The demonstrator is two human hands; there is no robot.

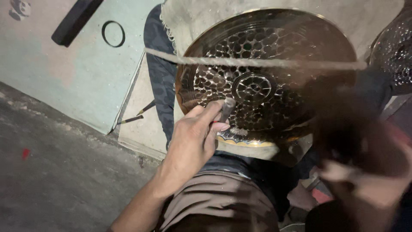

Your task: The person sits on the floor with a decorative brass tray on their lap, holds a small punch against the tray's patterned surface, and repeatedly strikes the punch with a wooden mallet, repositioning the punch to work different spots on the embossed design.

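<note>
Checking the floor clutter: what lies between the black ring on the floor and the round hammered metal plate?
In the head view, between the black ring and the hammered metal plate lies dark patterned fabric, with a fringed pale cloth above.

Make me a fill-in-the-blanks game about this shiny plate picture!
1. The left hand holds a small metal punch against the round, hammered brass ____.
2. The right hand looks ____ because it is moving fast.
3. A black ____ lies on the green floor slab at the upper left.
4. A frayed ____ stretches across in front of the plate.

Missing words: plate; blurry; ring; string
</note>
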